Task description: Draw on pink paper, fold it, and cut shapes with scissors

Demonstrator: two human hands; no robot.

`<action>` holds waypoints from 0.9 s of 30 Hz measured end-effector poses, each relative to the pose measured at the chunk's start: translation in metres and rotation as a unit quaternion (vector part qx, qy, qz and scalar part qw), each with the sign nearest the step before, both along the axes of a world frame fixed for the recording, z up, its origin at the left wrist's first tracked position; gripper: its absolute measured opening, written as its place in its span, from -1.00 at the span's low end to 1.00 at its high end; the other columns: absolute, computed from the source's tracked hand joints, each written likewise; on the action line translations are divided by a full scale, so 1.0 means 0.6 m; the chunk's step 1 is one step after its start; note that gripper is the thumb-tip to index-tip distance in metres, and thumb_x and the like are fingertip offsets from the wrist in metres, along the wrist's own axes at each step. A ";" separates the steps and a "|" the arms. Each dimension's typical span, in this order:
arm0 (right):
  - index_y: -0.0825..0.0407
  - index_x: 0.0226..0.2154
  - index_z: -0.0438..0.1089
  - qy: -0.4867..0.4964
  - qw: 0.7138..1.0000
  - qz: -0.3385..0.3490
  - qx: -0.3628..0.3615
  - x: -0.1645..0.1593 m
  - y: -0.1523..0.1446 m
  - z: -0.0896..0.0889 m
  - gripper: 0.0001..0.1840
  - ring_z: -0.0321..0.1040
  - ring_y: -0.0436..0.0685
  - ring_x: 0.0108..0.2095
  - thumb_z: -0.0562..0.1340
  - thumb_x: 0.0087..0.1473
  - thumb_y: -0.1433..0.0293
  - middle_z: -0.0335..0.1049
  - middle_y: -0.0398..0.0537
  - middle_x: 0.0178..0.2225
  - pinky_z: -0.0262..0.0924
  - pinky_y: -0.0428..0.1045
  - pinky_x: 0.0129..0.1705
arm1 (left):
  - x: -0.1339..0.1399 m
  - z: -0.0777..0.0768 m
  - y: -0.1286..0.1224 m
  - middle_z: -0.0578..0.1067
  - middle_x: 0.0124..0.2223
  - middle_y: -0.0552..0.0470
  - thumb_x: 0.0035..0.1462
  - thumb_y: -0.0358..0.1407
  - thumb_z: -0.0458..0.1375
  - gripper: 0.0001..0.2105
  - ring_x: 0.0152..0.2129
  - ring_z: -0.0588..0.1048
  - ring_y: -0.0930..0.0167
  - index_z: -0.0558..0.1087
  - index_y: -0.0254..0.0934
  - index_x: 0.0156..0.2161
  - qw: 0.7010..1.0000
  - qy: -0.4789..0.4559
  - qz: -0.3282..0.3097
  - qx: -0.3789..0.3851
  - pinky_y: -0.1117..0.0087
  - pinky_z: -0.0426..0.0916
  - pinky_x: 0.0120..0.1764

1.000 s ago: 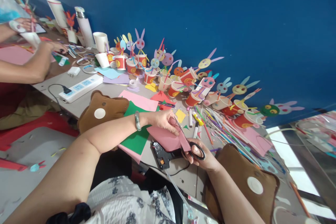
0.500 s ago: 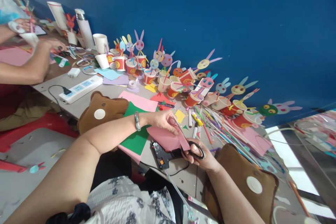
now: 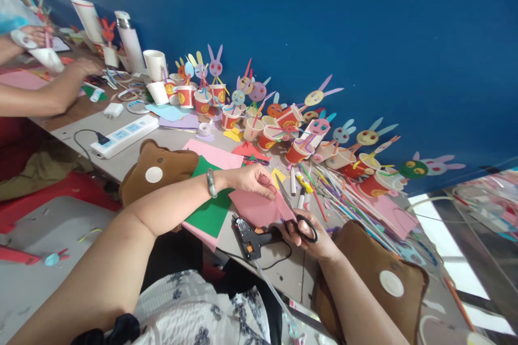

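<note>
My left hand [image 3: 254, 179] is closed on a sheet of pink paper [image 3: 254, 209], pinching it near its upper edge, where a dark oval outline shows. My right hand [image 3: 309, 237] is wrapped round the black handles of a pair of scissors [image 3: 306, 228]. Their blades point up and left along the right edge of the pink paper; whether they touch it I cannot tell. Just below the paper, a black glue gun [image 3: 250, 240] lies on the table. Green paper [image 3: 208, 215] rests under my left forearm.
Several paper cups [image 3: 299, 150] with paper rabbit figures line the wall. Markers [image 3: 301, 198] and coloured pipe cleaners [image 3: 343, 197] lie right of centre. A power strip [image 3: 125, 136] and a brown cushion [image 3: 162, 167] are left; another brown cushion [image 3: 376, 280] is right. A co-worker's arms [image 3: 48, 91] reach in far left.
The scissors' blades have swung out to the right of the paper and show more fully. The pink paper has shifted and lies flatter. The co-worker's nearer hand moved slightly.
</note>
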State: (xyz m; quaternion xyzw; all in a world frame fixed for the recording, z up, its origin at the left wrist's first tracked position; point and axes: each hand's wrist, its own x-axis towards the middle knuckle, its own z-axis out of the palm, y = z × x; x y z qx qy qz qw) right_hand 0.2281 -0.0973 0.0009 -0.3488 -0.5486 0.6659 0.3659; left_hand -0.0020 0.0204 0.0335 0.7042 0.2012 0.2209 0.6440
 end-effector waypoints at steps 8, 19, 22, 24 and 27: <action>-0.04 -0.51 0.31 -0.009 0.947 -0.312 0.070 0.004 0.027 -0.007 -0.60 0.09 -0.01 -0.55 0.44 -0.12 0.08 0.28 -0.16 -0.50 -0.05 -0.06 -0.59 | 0.006 -0.004 0.003 0.30 -0.50 0.14 -0.06 0.05 0.35 -0.53 -0.50 0.24 0.55 0.38 -0.37 -0.50 0.991 -0.042 0.130 -0.001 0.46 0.13 -0.38; -0.03 -0.42 0.34 -0.066 0.951 -0.298 0.048 -0.005 0.020 -0.016 -0.64 0.22 0.00 -0.51 0.50 -0.20 0.30 0.30 -0.22 -0.50 0.21 -0.04 -0.46 | 0.018 -0.018 -0.009 0.41 -0.39 0.05 0.13 0.14 0.15 -0.50 -0.40 0.34 0.46 0.46 -0.36 -0.36 0.989 -0.057 0.134 0.010 0.44 0.22 -0.32; -0.03 -0.39 0.34 -0.066 0.947 -0.310 0.052 -0.005 0.018 -0.014 -0.64 0.24 -0.01 -0.50 0.50 -0.19 0.31 0.30 -0.23 -0.48 0.22 -0.05 -0.44 | 0.020 -0.023 -0.007 0.39 -0.41 0.07 0.14 0.14 0.15 -0.50 -0.43 0.33 0.47 0.44 -0.36 -0.38 0.991 -0.048 0.127 0.018 0.44 0.22 -0.34; -0.02 -0.39 0.33 -0.069 0.939 -0.332 0.058 -0.001 0.021 -0.014 -0.64 0.23 -0.02 -0.51 0.49 -0.19 0.31 0.31 -0.22 -0.46 0.20 -0.07 -0.46 | 0.020 -0.023 -0.005 0.37 -0.44 0.08 0.15 0.12 0.14 -0.51 -0.47 0.31 0.50 0.42 -0.36 -0.40 0.991 -0.049 0.124 0.023 0.45 0.20 -0.37; 0.00 -0.41 0.33 -0.093 0.917 -0.380 0.079 0.011 0.029 -0.014 -0.65 0.18 -0.05 -0.54 0.48 -0.18 0.30 0.30 -0.23 -0.47 0.14 -0.09 -0.50 | 0.020 -0.025 0.002 0.32 -0.50 0.11 0.19 0.07 0.14 -0.53 -0.53 0.27 0.54 0.35 -0.34 -0.49 0.987 -0.060 0.142 0.037 0.47 0.18 -0.40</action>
